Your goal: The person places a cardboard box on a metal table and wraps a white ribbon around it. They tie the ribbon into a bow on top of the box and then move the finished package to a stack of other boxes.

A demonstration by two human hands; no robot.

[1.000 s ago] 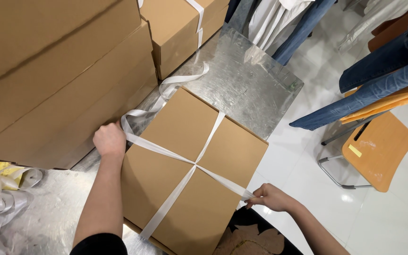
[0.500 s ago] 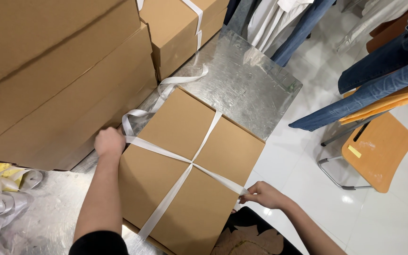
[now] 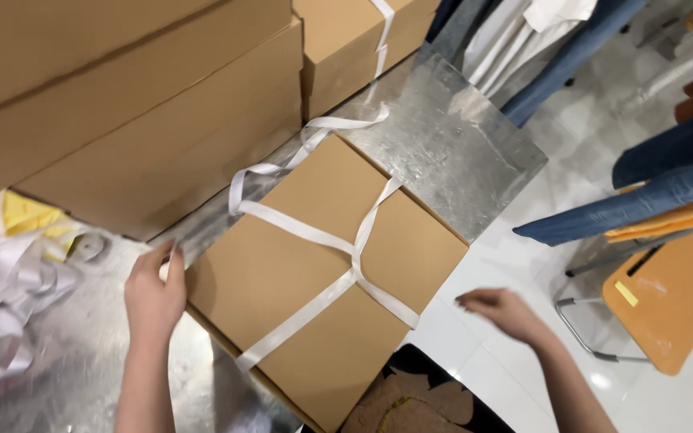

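Strapped box (image 3: 282, 273) lies diagonally between both open hands.

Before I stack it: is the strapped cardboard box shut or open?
Shut. The cardboard box lies flat with its top closed, and white strap crosses over it in both directions.

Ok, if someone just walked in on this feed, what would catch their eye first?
Probably the brown cardboard box at centre on the metal table, crossed by white strapping tape. The left hand rests at its left edge, while the right hand hovers open just off its right side. Bigger stacked cartons fill the upper left.
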